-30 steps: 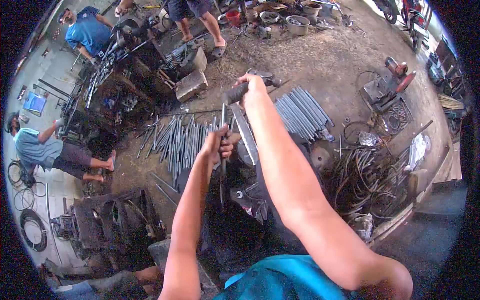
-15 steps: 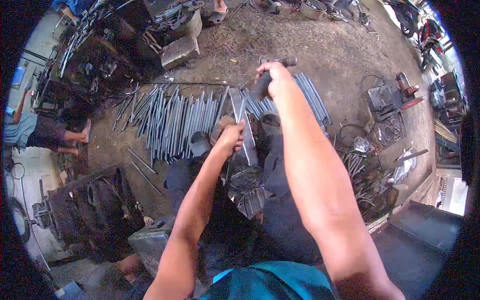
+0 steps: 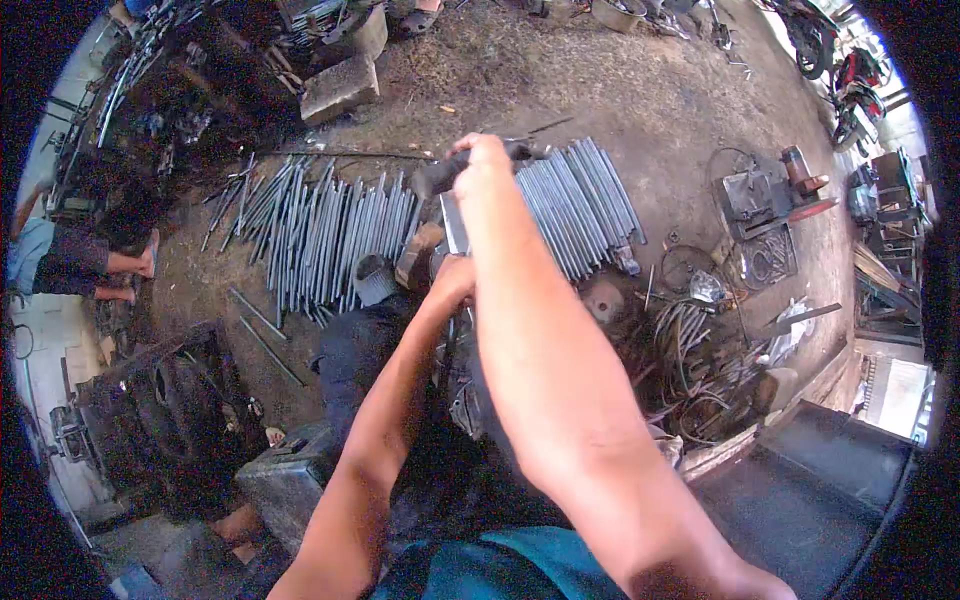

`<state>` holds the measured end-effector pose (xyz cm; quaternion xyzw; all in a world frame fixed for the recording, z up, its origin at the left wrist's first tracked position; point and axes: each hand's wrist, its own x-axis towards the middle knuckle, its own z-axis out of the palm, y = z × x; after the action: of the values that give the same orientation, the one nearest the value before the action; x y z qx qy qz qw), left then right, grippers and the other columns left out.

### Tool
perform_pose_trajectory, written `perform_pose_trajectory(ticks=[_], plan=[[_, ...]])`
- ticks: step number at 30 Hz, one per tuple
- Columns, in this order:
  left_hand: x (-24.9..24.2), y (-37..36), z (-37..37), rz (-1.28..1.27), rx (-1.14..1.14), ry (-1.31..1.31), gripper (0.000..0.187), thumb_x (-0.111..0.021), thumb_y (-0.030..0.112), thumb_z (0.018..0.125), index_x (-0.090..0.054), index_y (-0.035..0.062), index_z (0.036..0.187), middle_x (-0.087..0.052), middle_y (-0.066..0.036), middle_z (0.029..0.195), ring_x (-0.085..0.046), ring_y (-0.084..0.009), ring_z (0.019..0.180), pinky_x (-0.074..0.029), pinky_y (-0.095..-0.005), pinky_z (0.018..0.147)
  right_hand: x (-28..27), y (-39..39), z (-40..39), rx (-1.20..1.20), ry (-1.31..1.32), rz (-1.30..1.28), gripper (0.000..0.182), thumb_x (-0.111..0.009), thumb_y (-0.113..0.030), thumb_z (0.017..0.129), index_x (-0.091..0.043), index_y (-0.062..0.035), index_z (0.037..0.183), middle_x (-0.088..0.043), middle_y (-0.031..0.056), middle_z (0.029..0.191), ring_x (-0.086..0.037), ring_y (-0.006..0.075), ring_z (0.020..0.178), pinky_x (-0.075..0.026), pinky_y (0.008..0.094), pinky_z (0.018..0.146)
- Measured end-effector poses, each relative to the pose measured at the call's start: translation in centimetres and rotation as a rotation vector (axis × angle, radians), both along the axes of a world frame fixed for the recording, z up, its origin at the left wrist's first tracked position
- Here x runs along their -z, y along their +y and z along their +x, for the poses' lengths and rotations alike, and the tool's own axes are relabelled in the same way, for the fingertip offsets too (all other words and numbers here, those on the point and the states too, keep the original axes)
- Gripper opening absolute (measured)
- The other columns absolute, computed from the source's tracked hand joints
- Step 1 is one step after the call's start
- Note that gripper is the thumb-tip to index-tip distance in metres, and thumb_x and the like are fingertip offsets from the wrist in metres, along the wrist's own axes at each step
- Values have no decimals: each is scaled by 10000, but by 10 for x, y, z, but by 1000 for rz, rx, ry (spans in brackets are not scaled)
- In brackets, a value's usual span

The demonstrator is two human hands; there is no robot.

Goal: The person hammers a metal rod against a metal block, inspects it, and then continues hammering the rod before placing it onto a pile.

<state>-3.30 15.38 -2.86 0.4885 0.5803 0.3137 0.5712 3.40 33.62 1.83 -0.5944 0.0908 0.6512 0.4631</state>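
Observation:
My right hand is closed round a dark, thick tool that looks like a hammer. Its heavy end sticks out to the left of my fist. Below it, my left hand is closed at the lower end of a flat, bright metal strip. My right forearm covers part of that hand and most of the strip. A brownish block lies just left of the strip. Beside my knee stands a dark, ribbed round piece.
Many grey metal rods lie in a left pile and a right pile. A stone block is farther off. Right stand a cut-off machine and coiled cables. Another person is at the left.
My right hand and its tool have swung left and slightly down, over the metal strip. My right forearm now hides much of the strip. The whole view has shifted a little.

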Motion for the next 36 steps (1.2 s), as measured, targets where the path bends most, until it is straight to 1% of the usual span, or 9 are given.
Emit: perform_pose_trajectory(ticks=[2, 9, 12, 16, 17, 19, 26, 32, 36], plan=[[6, -2, -1, 300, 33, -107, 561, -516, 461, 916, -636, -86, 946, -669, -203, 767, -647, -291, 615, -506, -411, 590, -39, -24, -33, 166, 174, -51, 304, -722, -104, 574, -622, 13, 836, -624, 147, 1013, -594, 280, 823, -521, 430, 712], [14, 9, -28, -385, -52, 87, 425, -537, 434, 932, -581, 14, 984, -568, -100, 668, -561, -197, 559, -477, -401, 530, -78, -63, -100, 6, 289, 290, 193, -662, -41, 581, -610, 63, 735, -594, 153, 687, -591, 277, 628, -474, 389, 554], [2, 9, -24, -497, -39, 222, 379, -530, 428, 941, -545, 50, 912, -497, -42, 595, -478, -147, 472, -418, -385, 445, -89, -74, -132, 55, -306, 148, 189, -658, -29, 591, -609, 96, 724, -636, 158, 745, -600, 271, 596, -458, 365, 555], [20, 6, -26, -351, -66, 337, 426, -514, 454, 941, -538, 36, 862, -413, -6, 519, -380, -178, 350, -364, -391, 365, -79, -87, -149, 52, -314, 236, 141, -669, -20, 600, -607, 81, 678, -622, 143, 652, -590, 221, 535, -461, 361, 487], [3, 7, -25, -352, 95, 576, 437, -529, 457, 934, -548, 24, 996, -560, -87, 704, -563, -233, 576, -471, -433, 544, -66, -93, -135, -36, -258, 289, 120, -673, -23, 604, -612, 64, 660, -619, 139, 636, -580, 201, 506, -457, 357, 463], [-5, -36, -28, 289, -147, 139, 488, -550, 439, 924, -519, 10, 1156, -588, -181, 1094, -566, -233, 1054, -455, -443, 859, -49, -116, -88, -398, -482, 415, 89, -672, -28, 618, -611, 33, 641, -615, 125, 623, -572, 178, 477, -442, 339, 435], [2, -10, -43, -72, 81, 557, 412, -506, 303, 907, -634, -82, 974, -602, -350, 917, -586, -483, 958, -468, -511, 844, -40, -146, 8, -720, -1063, 517, 172, -669, -72, 601, -621, 34, 727, -617, 123, 593, -614, 187, 520, -486, 337, 515], [-15, -8, -36, -133, 31, 597, 444, -476, 325, 939, -647, -83, 920, -608, -348, 932, -596, -481, 944, -472, -514, 851, -100, -151, 31, -629, -1254, 732, 294, -697, -104, 647, -618, 64, 874, -664, 248, 794, -662, 401, 783, -513, 429, 728], [-5, -6, -34, -122, 31, 583, 457, -506, 346, 926, -641, -90, 902, -612, -346, 920, -592, -483, 954, -466, -518, 866, -11, -175, 34, -960, -1394, 414, 390, -723, -209, 678, -598, 52, 939, -643, 298, 872, -620, 460, 883, -489, 499, 803]])
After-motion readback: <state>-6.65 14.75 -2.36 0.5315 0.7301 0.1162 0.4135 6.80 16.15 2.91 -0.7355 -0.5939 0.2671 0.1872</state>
